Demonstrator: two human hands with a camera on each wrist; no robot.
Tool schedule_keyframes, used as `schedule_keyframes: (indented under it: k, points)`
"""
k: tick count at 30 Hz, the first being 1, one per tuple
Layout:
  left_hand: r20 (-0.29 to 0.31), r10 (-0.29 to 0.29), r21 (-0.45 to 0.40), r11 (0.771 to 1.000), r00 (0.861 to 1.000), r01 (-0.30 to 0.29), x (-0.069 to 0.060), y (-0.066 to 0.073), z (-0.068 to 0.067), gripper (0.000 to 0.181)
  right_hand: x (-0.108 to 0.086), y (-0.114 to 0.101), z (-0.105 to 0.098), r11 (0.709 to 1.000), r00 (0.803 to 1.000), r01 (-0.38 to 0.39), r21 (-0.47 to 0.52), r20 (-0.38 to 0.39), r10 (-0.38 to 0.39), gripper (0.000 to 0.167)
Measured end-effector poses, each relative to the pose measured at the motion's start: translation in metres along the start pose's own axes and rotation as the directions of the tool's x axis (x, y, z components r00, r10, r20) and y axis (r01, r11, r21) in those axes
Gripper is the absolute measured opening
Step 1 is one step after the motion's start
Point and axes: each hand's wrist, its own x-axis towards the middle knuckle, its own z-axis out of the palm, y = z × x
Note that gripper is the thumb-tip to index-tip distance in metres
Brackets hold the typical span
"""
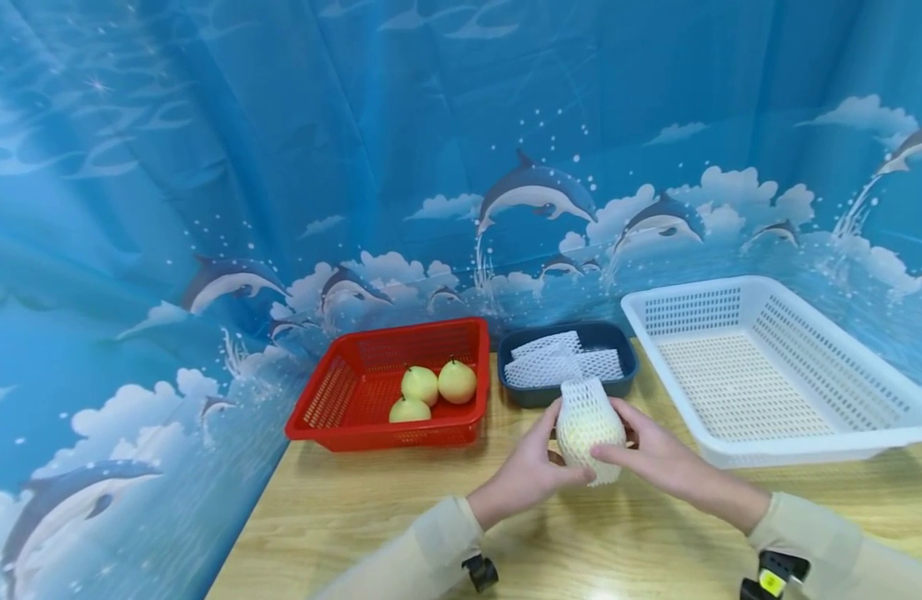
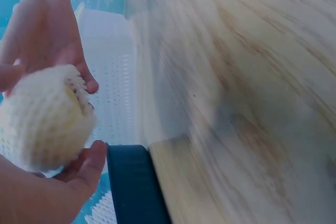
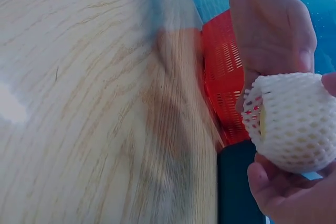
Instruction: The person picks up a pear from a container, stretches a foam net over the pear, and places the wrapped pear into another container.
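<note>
A pale yellow pear inside a white foam net sleeve (image 1: 590, 429) is held above the table between both hands. My left hand (image 1: 527, 471) grips its left side, and my right hand (image 1: 659, 458) grips the right side with the thumb across the front. In the left wrist view the netted pear (image 2: 47, 119) shows a bit of yellow skin at the sleeve's open end. The right wrist view shows the netting (image 3: 299, 121) spread around the fruit, with the fingers curled about it. Some fingertips are hidden behind the pear.
Left stands a red basket (image 1: 386, 432) with three bare pears (image 1: 457, 382). Behind the hands, a dark blue basket (image 1: 532, 398) contains several flat foam nets (image 1: 547, 367). A large white basket (image 1: 746, 387) stands right. Below is a wooden table (image 1: 341, 517); a dolphin-print curtain (image 1: 431, 167) hangs behind.
</note>
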Motion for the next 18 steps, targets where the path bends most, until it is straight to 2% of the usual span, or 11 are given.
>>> schedule_keyframes:
  k: [5,8,11,18]
  points:
    - [-0.032,0.008,0.023,1.0,0.999,-0.007,0.0026,0.0031,0.0073,0.094,0.0005,0.0008,0.0046,0.999,0.999,0.023,-0.047,-0.043,-0.025,0.08]
    - [-0.083,-0.01,0.054,0.998,0.997,0.014,0.0039,0.0029,0.0096,0.092,-0.0002,0.0007,0.0076,0.998,0.998,0.027,-0.05,-0.051,-0.03,0.082]
    - [-0.124,-0.049,0.087,0.994,0.991,0.06,0.0034,0.0035,0.0103,0.092,-0.001,0.0,0.0087,0.999,0.999,0.03,-0.043,-0.042,-0.031,0.084]
    - [-0.129,-0.121,0.032,0.992,0.984,0.126,0.0024,0.0038,0.007,0.088,-0.0007,0.0039,0.0017,0.998,0.999,0.054,-0.022,0.005,-0.054,0.085]
